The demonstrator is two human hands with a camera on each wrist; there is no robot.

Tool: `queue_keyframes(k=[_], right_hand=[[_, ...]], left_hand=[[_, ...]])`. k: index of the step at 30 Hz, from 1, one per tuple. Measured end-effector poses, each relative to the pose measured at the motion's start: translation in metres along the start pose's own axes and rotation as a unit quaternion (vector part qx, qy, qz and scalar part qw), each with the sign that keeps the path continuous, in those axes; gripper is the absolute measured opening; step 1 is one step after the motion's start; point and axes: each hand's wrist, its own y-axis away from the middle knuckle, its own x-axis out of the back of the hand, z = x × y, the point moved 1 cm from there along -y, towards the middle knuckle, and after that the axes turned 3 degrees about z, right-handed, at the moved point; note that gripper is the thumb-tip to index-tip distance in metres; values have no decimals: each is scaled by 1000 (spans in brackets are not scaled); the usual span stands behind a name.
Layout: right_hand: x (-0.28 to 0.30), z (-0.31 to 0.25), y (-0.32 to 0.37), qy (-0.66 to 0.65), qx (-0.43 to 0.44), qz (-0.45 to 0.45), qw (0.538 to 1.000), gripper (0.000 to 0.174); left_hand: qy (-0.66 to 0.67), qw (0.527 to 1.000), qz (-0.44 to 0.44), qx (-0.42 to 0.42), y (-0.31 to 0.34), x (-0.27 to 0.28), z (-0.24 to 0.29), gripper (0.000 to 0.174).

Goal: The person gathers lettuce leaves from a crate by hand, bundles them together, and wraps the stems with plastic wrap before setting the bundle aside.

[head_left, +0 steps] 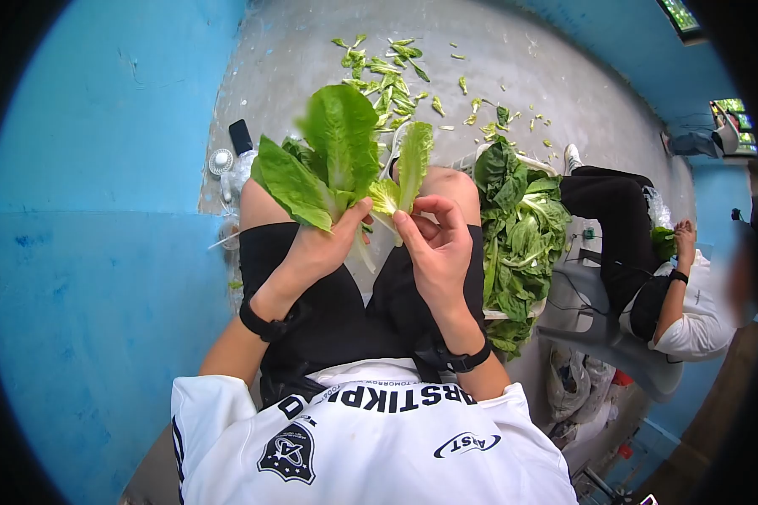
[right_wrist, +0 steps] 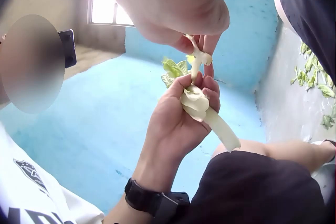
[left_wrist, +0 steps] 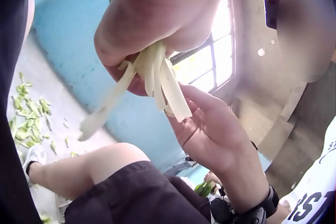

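Note:
Long green lettuce leaves [head_left: 338,139] fan upward from my left hand [head_left: 324,244], which grips them low down over my lap. Their pale stem ends [left_wrist: 155,77] stick out below that hand in the left wrist view, one long strip hanging off to the side. Just to the right, my right hand [head_left: 440,252] pinches a smaller, lighter lettuce leaf [head_left: 414,164] between thumb and fingers. In the right wrist view, a short whitish stem [right_wrist: 198,60] spans the small space between the two hands, and thicker stems [right_wrist: 195,103] show in the left palm.
Beside my right leg stands a white crate [head_left: 541,162] heaped with lettuce [head_left: 522,236]. Torn leaf pieces [head_left: 387,93] lie scattered over the grey floor ahead. A blue wall [head_left: 101,210] runs along the left, with a phone [head_left: 240,135] near it. Another person [head_left: 682,295] sits at right.

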Motion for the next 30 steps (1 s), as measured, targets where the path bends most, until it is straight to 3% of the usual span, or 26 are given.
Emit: queue_keyframes(k=[1,4,7,11,15,17,19,21,23,24,28,30], right_hand=[[0,0,-1,-25,6,15,1000,29],[3,-4,-7,-36,19,41,998,30],[-1,-8,-5,-53,59,47,996,32],[-9,-17,3,-111,78,119,983,34],[-4,-25,12,-84,161,97,978,36],[0,-26,8,-93,138,76,983,34],[8,-15,1,-69,61,30,995,30],[10,-11,1,-49,42,40,997,27],[8,-13,1,-60,7,49,997,28],[8,-14,0,-60,7,49,997,28],[3,-21,0,-40,4,16,999,27],[1,-20,1,-20,12,9,1000,26]], left_hand=[[103,990,1,93,-2,-1,8,18],[167,979,-10,120,-11,-1,26,23],[286,948,-5,136,-12,-5,26,27],[315,940,-3,135,-14,-7,32,26],[364,923,41,115,-26,20,20,27],[369,921,26,124,-26,26,23,25],[352,917,3,185,-25,23,31,23],[324,927,-1,190,-23,18,30,18],[330,925,-70,174,-22,15,28,21],[276,947,-63,148,-20,11,33,25],[231,962,-114,96,-15,4,40,19],[215,962,-119,115,-15,3,41,20]])
